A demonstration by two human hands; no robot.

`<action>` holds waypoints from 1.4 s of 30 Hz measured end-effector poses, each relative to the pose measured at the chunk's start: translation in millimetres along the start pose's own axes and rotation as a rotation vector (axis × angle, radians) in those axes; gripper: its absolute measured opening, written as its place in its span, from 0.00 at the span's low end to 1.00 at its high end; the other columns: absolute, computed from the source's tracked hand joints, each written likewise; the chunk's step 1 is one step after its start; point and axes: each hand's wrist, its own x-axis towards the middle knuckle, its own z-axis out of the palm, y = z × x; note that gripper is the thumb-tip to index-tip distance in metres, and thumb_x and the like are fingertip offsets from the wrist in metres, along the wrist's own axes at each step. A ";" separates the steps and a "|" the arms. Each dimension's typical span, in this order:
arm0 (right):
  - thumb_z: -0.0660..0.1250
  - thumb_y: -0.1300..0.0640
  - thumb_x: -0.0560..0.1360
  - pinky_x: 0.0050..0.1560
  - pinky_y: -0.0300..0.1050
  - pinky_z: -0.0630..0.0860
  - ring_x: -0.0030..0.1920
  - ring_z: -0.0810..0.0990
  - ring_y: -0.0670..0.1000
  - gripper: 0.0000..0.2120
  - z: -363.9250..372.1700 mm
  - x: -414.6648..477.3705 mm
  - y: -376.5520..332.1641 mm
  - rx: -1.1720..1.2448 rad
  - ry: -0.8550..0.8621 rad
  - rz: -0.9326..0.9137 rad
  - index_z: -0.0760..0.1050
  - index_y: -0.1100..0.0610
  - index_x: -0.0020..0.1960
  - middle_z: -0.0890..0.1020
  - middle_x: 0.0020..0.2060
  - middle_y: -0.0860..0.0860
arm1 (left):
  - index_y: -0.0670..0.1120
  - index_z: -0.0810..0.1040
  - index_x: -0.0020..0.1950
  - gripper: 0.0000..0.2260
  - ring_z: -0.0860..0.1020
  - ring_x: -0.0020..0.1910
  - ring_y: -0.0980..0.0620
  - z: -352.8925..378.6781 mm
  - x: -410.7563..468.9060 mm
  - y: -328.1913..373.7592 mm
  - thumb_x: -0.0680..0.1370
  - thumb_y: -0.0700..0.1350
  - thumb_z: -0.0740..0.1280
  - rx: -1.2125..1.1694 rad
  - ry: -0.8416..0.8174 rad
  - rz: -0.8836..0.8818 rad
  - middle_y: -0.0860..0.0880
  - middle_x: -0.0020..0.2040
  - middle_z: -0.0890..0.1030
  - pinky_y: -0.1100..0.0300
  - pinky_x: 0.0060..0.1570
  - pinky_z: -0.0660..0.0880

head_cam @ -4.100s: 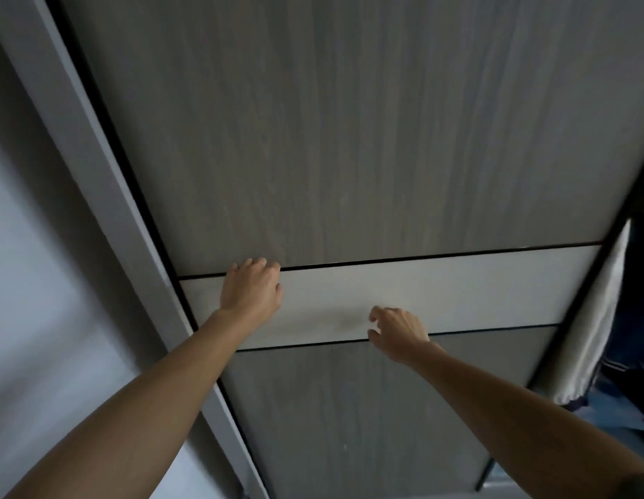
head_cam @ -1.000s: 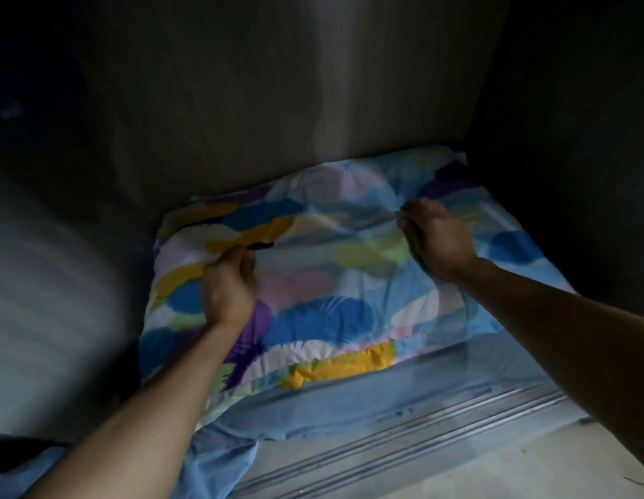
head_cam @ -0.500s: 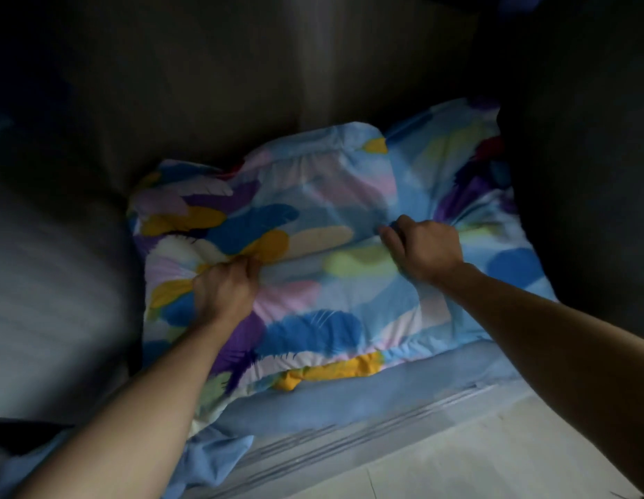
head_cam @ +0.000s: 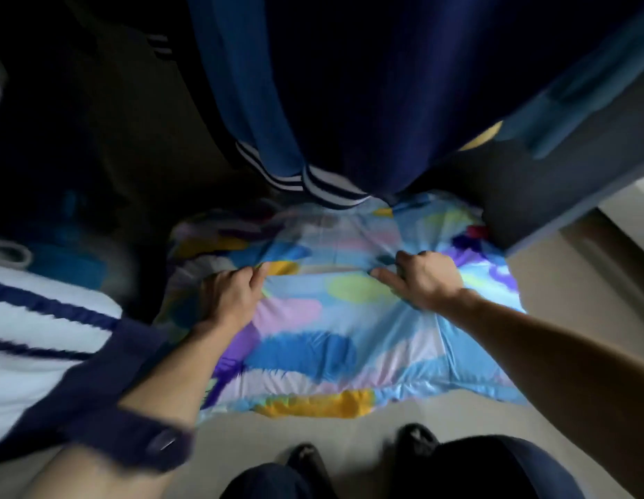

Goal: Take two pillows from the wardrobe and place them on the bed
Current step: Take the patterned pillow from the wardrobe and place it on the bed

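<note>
A pillow [head_cam: 313, 340] in a light-blue case with blue, purple, yellow and pink patches hangs in front of me, over the floor. My left hand [head_cam: 230, 297] is clenched on the fabric at its upper left. My right hand [head_cam: 426, 279] grips a bunch of the case at its upper right. The pillow's far edge is hidden under hanging clothes. A second pillow is not visible to me.
Dark blue garments with white-striped cuffs [head_cam: 313, 138] hang down over the pillow's far edge. A white garment with navy stripes [head_cam: 36, 329] hangs at the left. Pale floor [head_cam: 583, 300] shows to the right, and my dark shoes [head_cam: 414, 441] stand below the pillow.
The wardrobe door was slid open earlier. Both hands have since pulled the pillow out of the wardrobe bottom towards me; it now hangs over the floor by my feet.
</note>
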 end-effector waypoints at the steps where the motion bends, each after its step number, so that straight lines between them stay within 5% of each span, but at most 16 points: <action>1: 0.48 0.25 0.66 0.34 0.52 0.75 0.36 0.81 0.65 0.32 -12.3 -18.7 2.8 0.017 -0.023 0.016 0.70 0.54 0.38 0.81 0.33 0.63 | 0.40 0.78 0.37 0.22 0.79 0.34 0.32 -14.0 -7.1 9.5 0.78 0.57 0.60 0.001 -0.013 0.043 0.33 0.34 0.81 0.49 0.33 0.73; 8: 0.61 0.37 0.74 0.29 0.48 0.68 0.33 0.80 0.64 0.21 -125.9 -127.1 15.5 0.029 -0.092 0.027 0.68 0.55 0.41 0.82 0.30 0.59 | 0.46 0.73 0.37 0.24 0.78 0.26 0.39 -116.5 -84.3 74.0 0.68 0.68 0.56 0.077 -0.188 0.243 0.40 0.25 0.78 0.57 0.25 0.69; 14: 0.60 0.46 0.77 0.28 0.51 0.72 0.35 0.80 0.63 0.15 -210.8 -198.1 8.9 0.023 -0.097 0.038 0.70 0.55 0.39 0.82 0.34 0.56 | 0.46 0.77 0.40 0.13 0.78 0.21 0.43 -194.8 -143.7 110.2 0.74 0.54 0.61 0.116 -0.271 0.521 0.44 0.23 0.79 0.58 0.17 0.69; 18: 0.58 0.33 0.73 0.28 0.46 0.67 0.36 0.80 0.62 0.22 -260.5 -259.1 10.9 0.017 -0.124 0.117 0.66 0.52 0.38 0.82 0.33 0.54 | 0.45 0.77 0.39 0.07 0.79 0.24 0.42 -235.9 -160.9 144.4 0.72 0.46 0.72 0.125 -0.272 0.629 0.44 0.27 0.81 0.55 0.18 0.72; 21: 0.59 0.31 0.71 0.27 0.45 0.66 0.34 0.79 0.62 0.23 -301.9 -306.8 7.2 0.004 -0.108 0.132 0.64 0.52 0.38 0.80 0.32 0.53 | 0.45 0.76 0.37 0.09 0.79 0.22 0.44 -273.7 -170.2 168.7 0.68 0.45 0.76 0.131 -0.198 0.745 0.46 0.25 0.80 0.58 0.16 0.70; 26: 0.69 0.53 0.74 0.26 0.52 0.74 0.34 0.81 0.62 0.11 -377.2 -362.8 -7.8 -0.004 0.084 0.143 0.73 0.58 0.37 0.81 0.34 0.58 | 0.43 0.77 0.38 0.08 0.79 0.24 0.42 -335.7 -169.6 218.7 0.69 0.42 0.75 0.049 -0.091 0.894 0.44 0.28 0.81 0.56 0.17 0.71; 36: 0.57 0.54 0.80 0.41 0.57 0.75 0.49 0.78 0.58 0.11 -511.4 -440.0 51.7 -0.221 0.180 0.350 0.73 0.61 0.49 0.78 0.46 0.59 | 0.45 0.78 0.40 0.04 0.81 0.30 0.44 -415.8 -162.3 369.7 0.71 0.40 0.72 -0.028 0.121 1.135 0.46 0.33 0.81 0.56 0.22 0.75; 42: 0.71 0.57 0.73 0.24 0.50 0.75 0.35 0.81 0.57 0.08 -553.6 -479.4 132.6 -0.350 0.387 0.389 0.74 0.59 0.38 0.79 0.34 0.57 | 0.47 0.75 0.37 0.10 0.78 0.27 0.45 -419.7 -152.8 494.2 0.66 0.39 0.75 0.012 0.165 1.231 0.47 0.30 0.77 0.58 0.19 0.71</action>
